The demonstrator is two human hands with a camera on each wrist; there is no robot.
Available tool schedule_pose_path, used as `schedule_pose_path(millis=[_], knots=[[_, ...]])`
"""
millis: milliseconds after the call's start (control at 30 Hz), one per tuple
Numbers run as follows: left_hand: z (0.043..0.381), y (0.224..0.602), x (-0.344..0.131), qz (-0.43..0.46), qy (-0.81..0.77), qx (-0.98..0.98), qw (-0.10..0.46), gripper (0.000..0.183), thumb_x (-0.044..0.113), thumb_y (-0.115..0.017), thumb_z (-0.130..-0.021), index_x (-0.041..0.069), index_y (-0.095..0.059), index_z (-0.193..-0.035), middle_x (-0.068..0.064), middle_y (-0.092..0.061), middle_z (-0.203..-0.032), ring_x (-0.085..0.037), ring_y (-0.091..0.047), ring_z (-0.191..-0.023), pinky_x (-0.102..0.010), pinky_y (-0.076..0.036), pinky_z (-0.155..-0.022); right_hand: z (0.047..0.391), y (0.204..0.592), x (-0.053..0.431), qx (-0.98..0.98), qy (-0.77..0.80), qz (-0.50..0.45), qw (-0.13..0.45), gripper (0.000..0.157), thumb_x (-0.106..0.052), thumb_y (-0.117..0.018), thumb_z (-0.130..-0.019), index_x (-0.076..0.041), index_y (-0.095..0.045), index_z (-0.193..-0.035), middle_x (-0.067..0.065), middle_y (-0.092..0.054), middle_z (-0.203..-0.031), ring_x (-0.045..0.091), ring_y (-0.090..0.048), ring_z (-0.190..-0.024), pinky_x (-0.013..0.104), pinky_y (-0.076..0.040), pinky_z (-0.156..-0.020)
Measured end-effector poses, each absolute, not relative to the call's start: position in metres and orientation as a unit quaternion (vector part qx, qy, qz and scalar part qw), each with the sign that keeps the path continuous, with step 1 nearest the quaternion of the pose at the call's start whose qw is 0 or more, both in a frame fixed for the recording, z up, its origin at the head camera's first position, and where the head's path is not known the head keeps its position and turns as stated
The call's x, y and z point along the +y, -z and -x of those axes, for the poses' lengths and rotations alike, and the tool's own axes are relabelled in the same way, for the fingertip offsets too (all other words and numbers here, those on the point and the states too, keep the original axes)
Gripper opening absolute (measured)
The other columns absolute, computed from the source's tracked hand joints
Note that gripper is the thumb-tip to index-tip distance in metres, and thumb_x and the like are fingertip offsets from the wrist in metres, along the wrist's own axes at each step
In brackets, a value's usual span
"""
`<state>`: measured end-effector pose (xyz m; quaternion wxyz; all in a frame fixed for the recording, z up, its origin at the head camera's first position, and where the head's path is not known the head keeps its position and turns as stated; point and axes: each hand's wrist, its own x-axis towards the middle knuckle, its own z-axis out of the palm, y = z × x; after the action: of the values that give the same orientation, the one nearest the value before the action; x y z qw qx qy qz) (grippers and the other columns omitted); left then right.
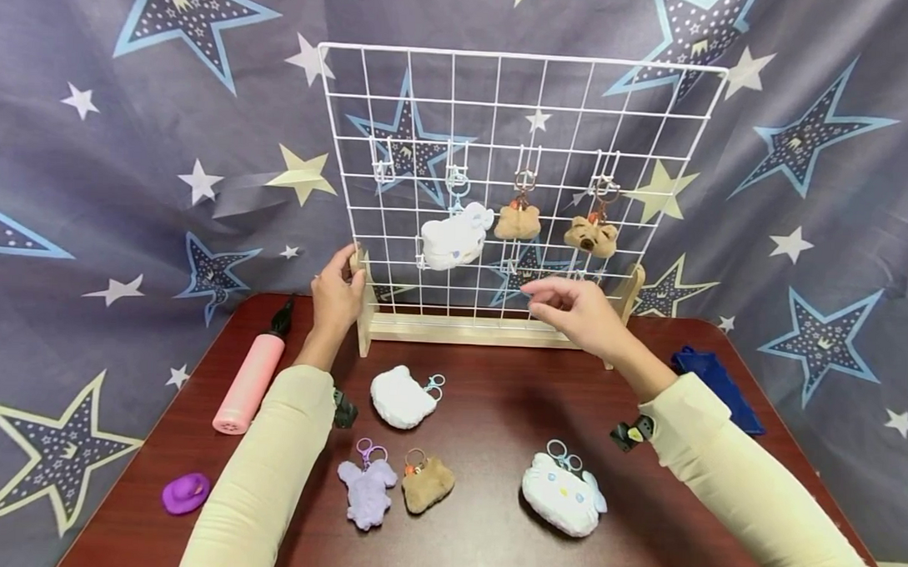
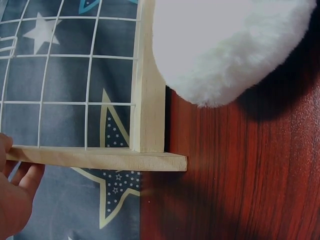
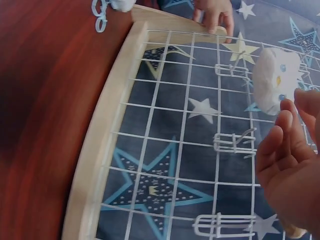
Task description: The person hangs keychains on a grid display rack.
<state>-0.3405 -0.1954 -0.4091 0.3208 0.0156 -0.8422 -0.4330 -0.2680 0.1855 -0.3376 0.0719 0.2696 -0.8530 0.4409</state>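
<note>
My left hand [image 1: 338, 292] grips the wooden side post [image 1: 365, 314] of a white wire grid rack [image 1: 507, 55], thumb and fingers on either side of its upper end. My right hand [image 1: 576, 313] hovers before the lower grid, its fingers loosely bent and nothing visible in them. Hanging from hooks on the grid are a white cat plush keychain [image 1: 453, 240], a tan plush keychain [image 1: 518, 223] and a brown bear keychain [image 1: 591, 236]. In the right wrist view, the right fingertips [image 3: 286, 117] appear beside the hanging cat plush [image 3: 270, 80]; contact is unclear.
On the table lie a white plush keychain [image 1: 402, 397], a purple one [image 1: 368, 493], a brown one [image 1: 428, 485] and a cat-faced one [image 1: 562, 496]. A pink pump [image 1: 249, 385] and purple toy [image 1: 185, 493] lie left, a blue cloth [image 1: 716, 389] right. An unused hook [image 1: 382, 168] hangs upper left.
</note>
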Motion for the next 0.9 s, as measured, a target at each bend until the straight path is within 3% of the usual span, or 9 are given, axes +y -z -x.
schedule_pose_path(millis=[367, 700, 900], knots=[[0.341, 0.411, -0.195, -0.018, 0.434, -0.843, 0.318, 0.046, 0.009, -0.069, -0.092, 0.017, -0.065, -0.137, -0.015, -0.076, -0.115, -0.033, -0.074, -0.103, -0.049, -0.053, -0.097, 0.250, 0.371, 0.201, -0.868, -0.411, -0.280, 0.006, 0.028, -0.012, -0.072, -0.093, -0.009, -0.074, -0.121, 0.004, -0.075, -0.090, 0.009, -0.060, -0.069, 0.024, -0.048, -0.061], [0.342, 0.411, -0.195, -0.021, 0.428, -0.845, 0.320, 0.046, 0.009, -0.069, -0.092, 0.018, -0.065, -0.136, -0.015, -0.076, -0.116, -0.035, -0.073, -0.104, -0.050, -0.052, -0.099, 0.245, 0.402, 0.222, -0.857, -0.433, -0.275, -0.048, 0.028, -0.008, -0.071, -0.093, -0.006, -0.072, -0.122, 0.012, -0.075, -0.089, 0.006, -0.057, -0.062, 0.024, -0.049, -0.057], [0.342, 0.410, -0.196, -0.019, 0.427, -0.843, 0.326, 0.045, 0.009, -0.069, -0.092, 0.017, -0.065, -0.136, -0.016, -0.076, -0.116, -0.035, -0.073, -0.103, -0.050, -0.052, -0.098, 0.238, 0.424, 0.233, -0.862, -0.410, -0.287, -0.083, 0.027, -0.011, -0.071, -0.094, -0.009, -0.073, -0.121, 0.012, -0.075, -0.091, 0.004, -0.061, -0.073, 0.022, -0.050, -0.065]])
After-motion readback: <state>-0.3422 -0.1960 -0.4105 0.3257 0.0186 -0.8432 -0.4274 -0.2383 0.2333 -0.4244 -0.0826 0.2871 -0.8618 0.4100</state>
